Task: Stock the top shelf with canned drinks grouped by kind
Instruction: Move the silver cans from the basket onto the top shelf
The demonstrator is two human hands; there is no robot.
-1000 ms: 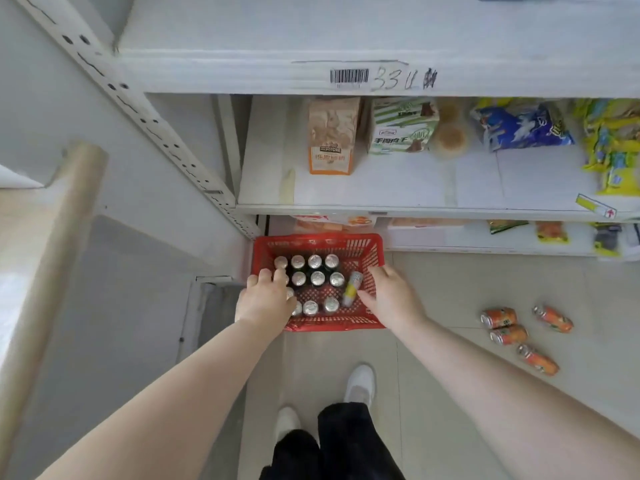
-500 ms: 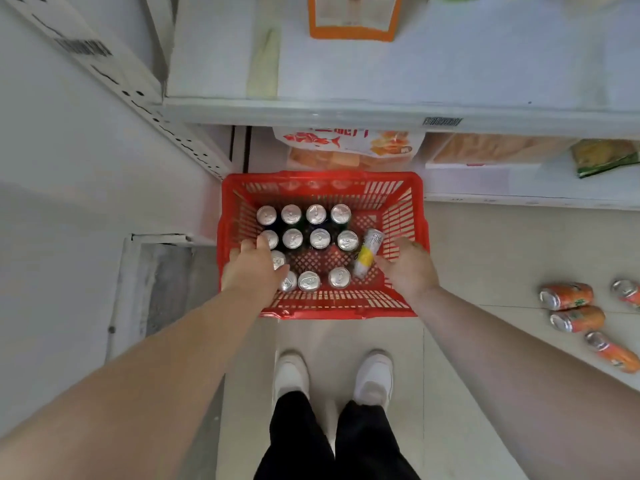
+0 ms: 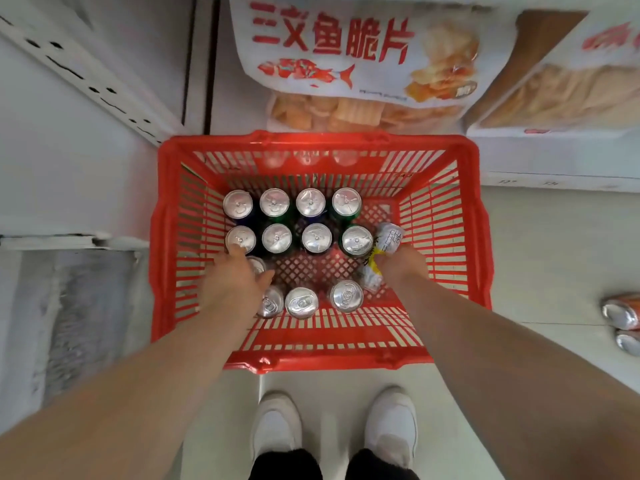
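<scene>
Head view looked straight down into a red basket (image 3: 162, 237) on the floor, set against the bottom shelf (image 3: 554, 164) where snack bags (image 3: 346, 57) lay. Upright cans (image 3: 311, 237) stood in the basket in two rows of four, with three more near the front wall. The left hand (image 3: 235, 282) reached in over a can (image 3: 257, 265) in the left column, fingers curled down around it; whether they actually gripped it was hard to tell, since the hand hid most of the can. The right hand (image 3: 398, 265) was closed around a white-and-yellow can (image 3: 384, 247) lying tilted at the basket's right side, just beside the upright ones. Two orange cans (image 3: 621, 322) lay on the floor well to the right, cut by the frame edge. White shoes (image 3: 277, 431) stood just behind the basket.
</scene>
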